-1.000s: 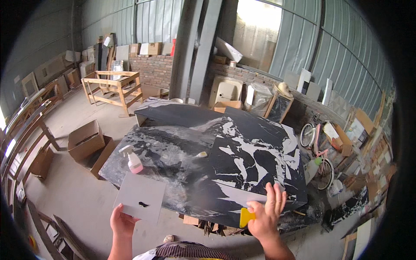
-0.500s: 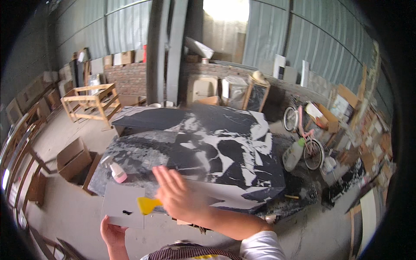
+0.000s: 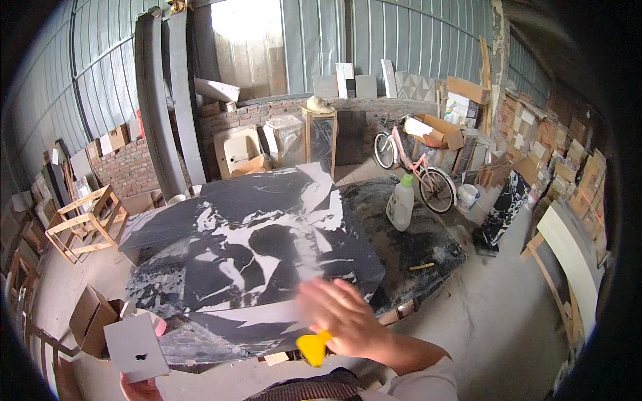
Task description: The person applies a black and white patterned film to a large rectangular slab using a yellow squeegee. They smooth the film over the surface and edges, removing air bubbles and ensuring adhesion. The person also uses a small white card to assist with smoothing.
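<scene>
My left hand (image 3: pixel 139 389) grips the lower edge of a flat light-grey panel (image 3: pixel 127 337) with a small dark mark, held up at the lower left. Over the near edge of a black-and-white marbled slab (image 3: pixel 221 194), my right hand (image 3: pixel 344 321) has its fingers stretched forward, blurred by motion. A yellow scraper (image 3: pixel 311 349) is held in that hand, its wide blade sticking out toward me on the thumb side. Whether the fingertips touch the slab I cannot tell. Behind the panel, a white spray bottle with a pink base (image 3: pixel 159 325) is partly hidden.
A large bottle with a green cap (image 3: pixel 401 204) stands on a darker slab (image 3: pixel 414 250) to the right, near a small yellow stick (image 3: pixel 421 266). Beyond are a pink bicycle (image 3: pixel 418 164) and a white bucket (image 3: pixel 467 196). An open cardboard box (image 3: pixel 90 321) sits at left.
The view has swung to the right, so the bench now lies further left. My right hand with the scraper has moved right along the slab's near edge. The panel now covers part of the spray bottle.
</scene>
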### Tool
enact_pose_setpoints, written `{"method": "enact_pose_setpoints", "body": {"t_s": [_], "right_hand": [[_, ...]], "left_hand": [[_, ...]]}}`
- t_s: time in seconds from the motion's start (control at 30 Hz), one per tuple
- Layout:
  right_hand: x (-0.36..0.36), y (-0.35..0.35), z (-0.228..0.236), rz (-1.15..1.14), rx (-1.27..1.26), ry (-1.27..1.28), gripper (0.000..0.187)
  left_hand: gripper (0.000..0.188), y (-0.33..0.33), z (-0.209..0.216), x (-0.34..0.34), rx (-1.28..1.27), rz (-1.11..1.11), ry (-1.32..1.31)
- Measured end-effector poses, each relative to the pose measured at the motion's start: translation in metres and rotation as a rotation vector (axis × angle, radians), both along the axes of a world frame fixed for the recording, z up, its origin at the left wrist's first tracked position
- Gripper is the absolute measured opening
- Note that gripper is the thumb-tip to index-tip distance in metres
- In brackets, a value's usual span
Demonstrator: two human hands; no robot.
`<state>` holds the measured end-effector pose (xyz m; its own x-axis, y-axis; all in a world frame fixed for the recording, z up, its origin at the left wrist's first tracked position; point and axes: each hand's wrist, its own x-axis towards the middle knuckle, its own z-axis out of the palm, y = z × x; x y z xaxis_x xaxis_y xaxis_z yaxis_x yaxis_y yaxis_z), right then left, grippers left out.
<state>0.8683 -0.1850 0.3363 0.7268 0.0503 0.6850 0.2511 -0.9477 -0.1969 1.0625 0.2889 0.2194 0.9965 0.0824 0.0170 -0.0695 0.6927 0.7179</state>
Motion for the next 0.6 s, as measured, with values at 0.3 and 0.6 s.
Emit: {"method": "enact_pose_setpoints", "body": {"t_s": [0.3, 0.6], "right_hand": [[-0.039, -0.154, 0.006, 0.348, 0.252, -0.040, 0.047], [0.082, -0.222, -0.016, 0.835, 0.205, 0.012, 0.039]], "left_hand": [[0.045, -0.026, 0.013, -0.051, -0.018, 0.498, -0.071], [0.042, -0.137, 0.065, -0.198, -0.110, 0.618, -0.153]]}}
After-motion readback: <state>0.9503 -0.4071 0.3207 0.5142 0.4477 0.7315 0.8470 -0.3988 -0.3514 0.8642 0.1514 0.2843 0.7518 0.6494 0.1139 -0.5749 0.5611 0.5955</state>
